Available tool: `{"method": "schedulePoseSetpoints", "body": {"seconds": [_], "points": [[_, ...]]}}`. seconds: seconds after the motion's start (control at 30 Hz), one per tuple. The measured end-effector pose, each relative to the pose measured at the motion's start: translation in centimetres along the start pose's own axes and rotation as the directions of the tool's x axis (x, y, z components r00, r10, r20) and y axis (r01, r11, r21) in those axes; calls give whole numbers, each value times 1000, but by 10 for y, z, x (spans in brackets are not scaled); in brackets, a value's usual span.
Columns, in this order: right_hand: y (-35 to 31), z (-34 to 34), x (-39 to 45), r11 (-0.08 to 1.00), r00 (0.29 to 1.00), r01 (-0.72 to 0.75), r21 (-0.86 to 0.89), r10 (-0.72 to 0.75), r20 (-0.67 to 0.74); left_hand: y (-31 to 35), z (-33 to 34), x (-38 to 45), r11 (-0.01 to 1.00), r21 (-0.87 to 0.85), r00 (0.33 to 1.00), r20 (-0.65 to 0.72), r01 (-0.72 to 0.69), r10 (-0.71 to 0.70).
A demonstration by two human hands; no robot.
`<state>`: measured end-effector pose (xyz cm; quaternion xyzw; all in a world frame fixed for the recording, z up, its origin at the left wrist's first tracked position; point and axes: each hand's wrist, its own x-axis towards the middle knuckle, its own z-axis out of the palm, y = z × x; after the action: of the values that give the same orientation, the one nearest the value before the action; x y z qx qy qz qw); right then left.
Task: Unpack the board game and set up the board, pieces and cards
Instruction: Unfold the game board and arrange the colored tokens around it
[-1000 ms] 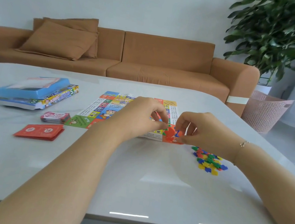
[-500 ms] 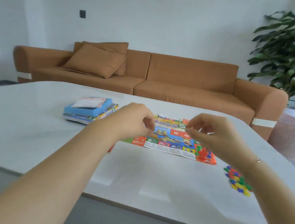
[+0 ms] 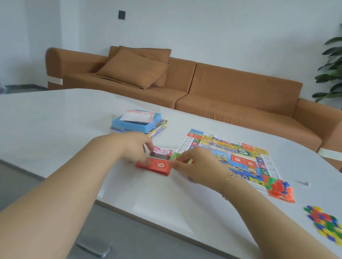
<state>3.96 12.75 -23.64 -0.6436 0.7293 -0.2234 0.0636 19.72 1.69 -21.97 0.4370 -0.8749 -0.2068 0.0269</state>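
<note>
Hands meet at the flat red card deck [image 3: 153, 165] on the white tabletop [image 3: 55, 135], left of the colourful paper board [image 3: 227, 157]: left hand [image 3: 135, 149] and right hand [image 3: 199, 166] pinch its ends. Squaring it first would help.

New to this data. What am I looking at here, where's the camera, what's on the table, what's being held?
No robot here: a person's two bare hands, filmed by one wide-angle camera on their head, looking forward and down. On the white table lie an unfolded game board with pawns on its near right corner, a blue game box, a pink card stack, a pile of coloured tokens and small dice. Both the left hand and the right hand grip the ends of a red card deck. A sofa stands behind.
</note>
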Motion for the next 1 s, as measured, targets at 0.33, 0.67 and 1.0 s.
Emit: {"method": "schedulePoseSetpoints", "body": {"seconds": [0.33, 0.67, 1.0], "points": [[0, 15, 4, 993, 997, -65, 95, 61, 40, 4, -1, -1, 998, 68, 989, 144, -1, -9], [7, 17, -3, 941, 998, -5, 338, 24, -50, 7, 3, -6, 984, -64, 986, 22, -163, 165], [4, 20, -11, 992, 993, 32, -122, -45, -109, 15, 37, -3, 943, 204, 949, -116, -265, 292]]}}
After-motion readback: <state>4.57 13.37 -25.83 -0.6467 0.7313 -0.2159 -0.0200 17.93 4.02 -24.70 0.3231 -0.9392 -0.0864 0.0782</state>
